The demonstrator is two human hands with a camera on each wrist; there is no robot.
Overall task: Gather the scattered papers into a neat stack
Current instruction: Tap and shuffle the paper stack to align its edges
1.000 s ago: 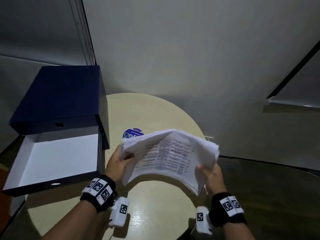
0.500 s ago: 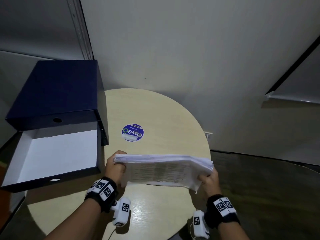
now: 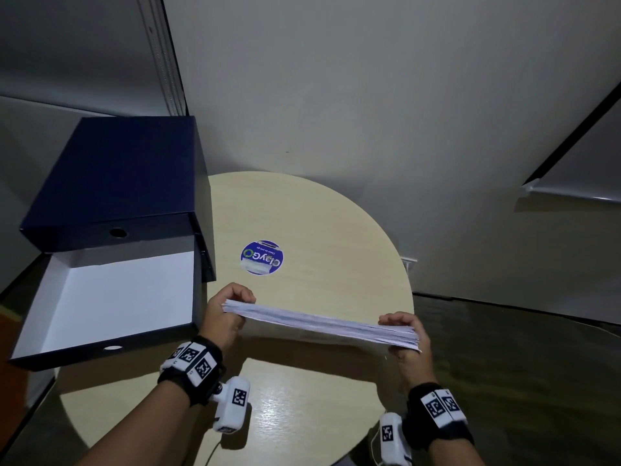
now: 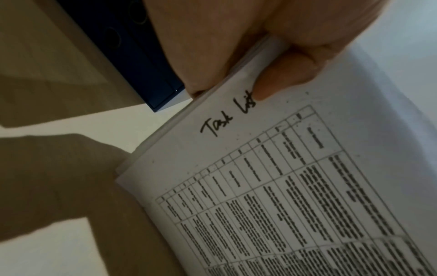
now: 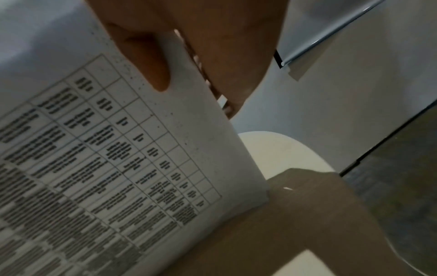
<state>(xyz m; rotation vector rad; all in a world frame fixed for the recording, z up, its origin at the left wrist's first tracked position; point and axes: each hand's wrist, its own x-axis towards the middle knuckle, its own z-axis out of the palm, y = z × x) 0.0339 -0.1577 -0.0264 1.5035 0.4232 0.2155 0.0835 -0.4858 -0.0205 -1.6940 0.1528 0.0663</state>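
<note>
The left hand (image 3: 225,317) at 9 o'clock and the right hand (image 3: 408,341) at 3 o'clock each pinch one short end of the papers (image 3: 319,322). The stack is up on its edge above the table (image 3: 312,223), long side running hand to hand. Both hands are just as near. I think tapping it down comes next. Farther off, at 10 o'clock, sits an open blue box (image 3: 111,264).

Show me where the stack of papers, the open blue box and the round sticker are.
stack of papers (image 3: 322,322): head view, on its near long edge.
open blue box (image 3: 111,183): head view, on the raised dark lid.
round sticker (image 3: 262,257): head view, on its blue centre.
</note>
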